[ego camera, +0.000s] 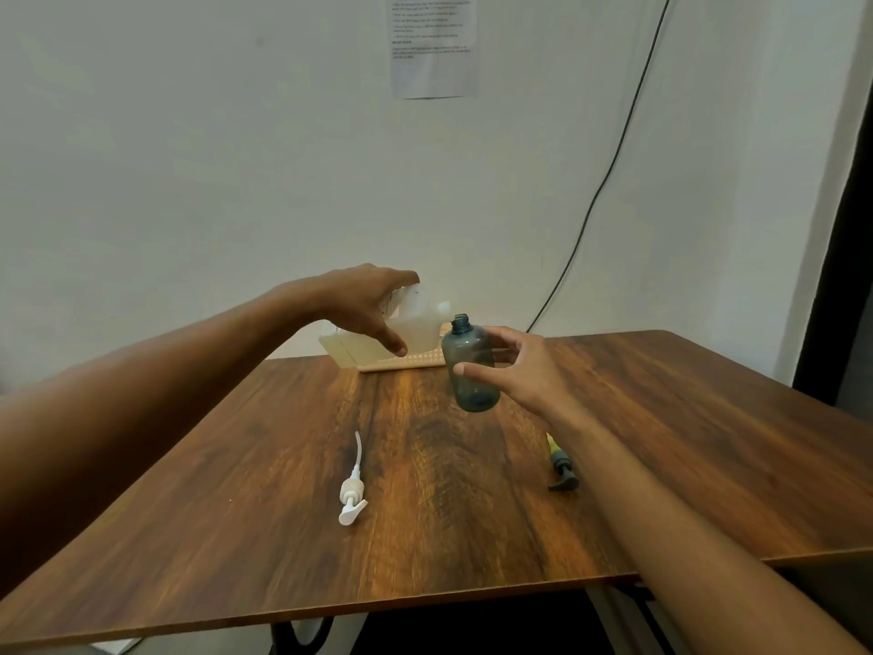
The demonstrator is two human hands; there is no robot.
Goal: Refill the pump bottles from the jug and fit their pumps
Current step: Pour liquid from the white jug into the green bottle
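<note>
Wrapped over the cloudy white plastic jug (420, 323), my left hand (363, 309) holds it tipped. Just beside it, my right hand (519, 371) curls round the open smoky-blue plastic bottle (477, 390). I should get the spout over the bottle's mouth, then pour slowly. A white plastic pump (352, 494) and a dark pump (562, 475) lie well short of both grips.

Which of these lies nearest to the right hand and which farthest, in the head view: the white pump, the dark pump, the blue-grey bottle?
1. The blue-grey bottle, upright, held in the fingers of the right hand.
2. The dark pump, lying on the table beside the right forearm.
3. The white pump, lying further to the left, farthest.
</note>
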